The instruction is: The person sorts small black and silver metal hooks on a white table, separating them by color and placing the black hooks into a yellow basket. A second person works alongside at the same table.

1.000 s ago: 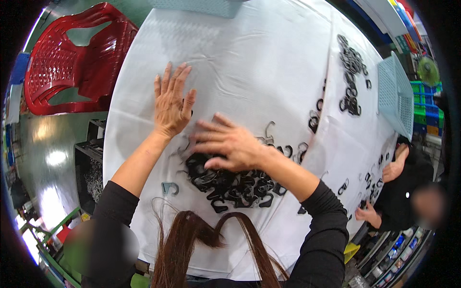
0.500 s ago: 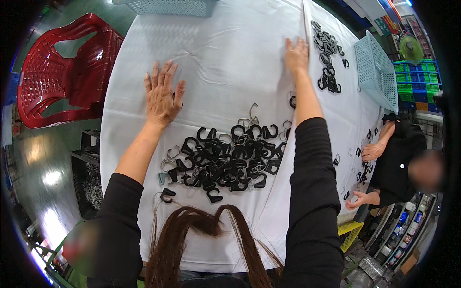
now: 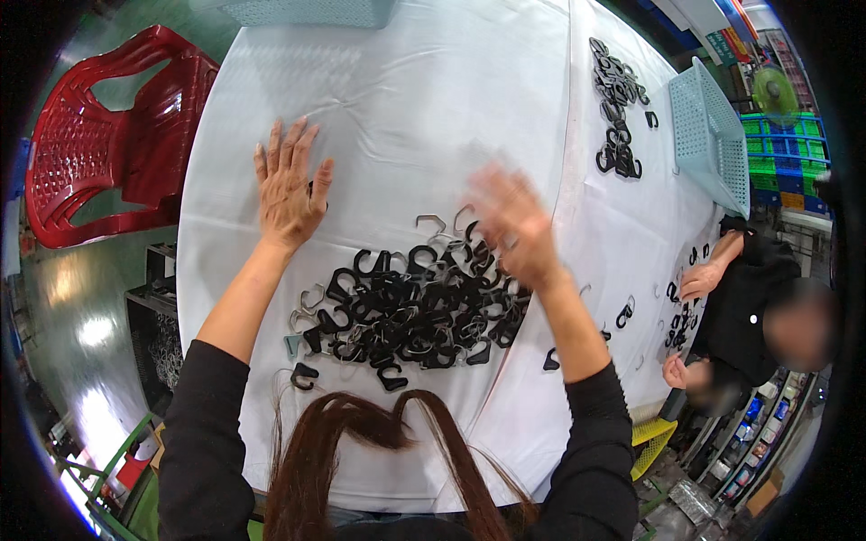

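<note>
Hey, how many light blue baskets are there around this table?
2. One basket is at the picture's upper edge, partly cut off; the other basket is at upper right, near the green fan. Others may be hidden.

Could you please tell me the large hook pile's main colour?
The large hook pile is mainly black; head view.

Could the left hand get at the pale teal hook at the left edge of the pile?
Probably yes: the pale teal hook looks uncovered beside the black hook pile. The left hand, farther up the white tablecloth, would draw back past a few wire hooks, which look easy to clear.
</note>
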Demonstrator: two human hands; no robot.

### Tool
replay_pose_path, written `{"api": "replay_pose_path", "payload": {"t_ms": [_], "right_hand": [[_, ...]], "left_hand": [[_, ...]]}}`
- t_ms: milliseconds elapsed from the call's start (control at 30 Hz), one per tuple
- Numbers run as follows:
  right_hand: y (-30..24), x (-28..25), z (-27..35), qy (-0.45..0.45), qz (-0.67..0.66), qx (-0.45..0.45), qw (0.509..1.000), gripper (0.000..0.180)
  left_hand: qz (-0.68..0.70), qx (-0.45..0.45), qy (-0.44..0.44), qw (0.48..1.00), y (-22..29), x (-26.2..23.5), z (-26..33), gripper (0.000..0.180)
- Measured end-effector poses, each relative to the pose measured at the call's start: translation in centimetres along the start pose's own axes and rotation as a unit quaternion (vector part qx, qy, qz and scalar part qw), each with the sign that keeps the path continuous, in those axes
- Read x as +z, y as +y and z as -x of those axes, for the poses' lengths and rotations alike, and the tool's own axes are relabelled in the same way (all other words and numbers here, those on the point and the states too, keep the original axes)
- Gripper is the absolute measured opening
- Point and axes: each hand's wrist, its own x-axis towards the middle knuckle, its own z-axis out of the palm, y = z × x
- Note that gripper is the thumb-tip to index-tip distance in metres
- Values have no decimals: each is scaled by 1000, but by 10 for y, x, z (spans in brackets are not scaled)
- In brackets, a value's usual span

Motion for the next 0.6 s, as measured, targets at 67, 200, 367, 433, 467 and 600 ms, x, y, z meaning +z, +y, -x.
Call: {"api": "replay_pose_path", "payload": {"t_ms": [67,200,367,433,467,600], "right_hand": [[54,-9,-30,151,118,28,981,29],[193,-34,-109,190,419,241,854,47],[255,-43,-158,48,476,368,797,57],[261,-47,-163,19,424,408,809,55],[264,-49,-163,7,360,442,822,55],[271,-53,-138,61,287,455,841,49]], "left_hand": [[-8,1,-6,1000,1,-1,-1,49],[-24,0,-9,1000,4,-1,-2,49],[-34,2,-17,999,4,-3,-3,46],[-32,5,-20,999,4,-3,-3,46],[-33,3,-20,999,4,-3,-3,46],[-39,9,-22,999,6,-3,-4,45]]}}
